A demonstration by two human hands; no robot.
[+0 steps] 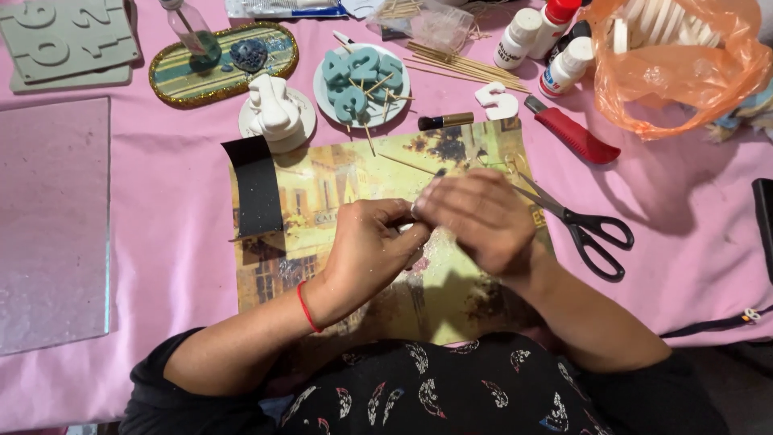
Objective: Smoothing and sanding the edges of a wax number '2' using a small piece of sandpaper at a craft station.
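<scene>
My left hand and my right hand meet over a yellowish painted picture sheet lying on the pink tablecloth. The fingertips of both pinch a small pale object between them; it is mostly hidden and I cannot tell what it is. A red string circles my left wrist. A strip of black sandpaper lies on the sheet's left edge. Black-handled scissors rest just right of my right hand.
Behind the sheet stand a white plaster figure on a saucer, a plate of teal number shapes on sticks, loose skewers, paint bottles, a red-handled knife, an orange bag, a gold-rimmed tray, a glass pane.
</scene>
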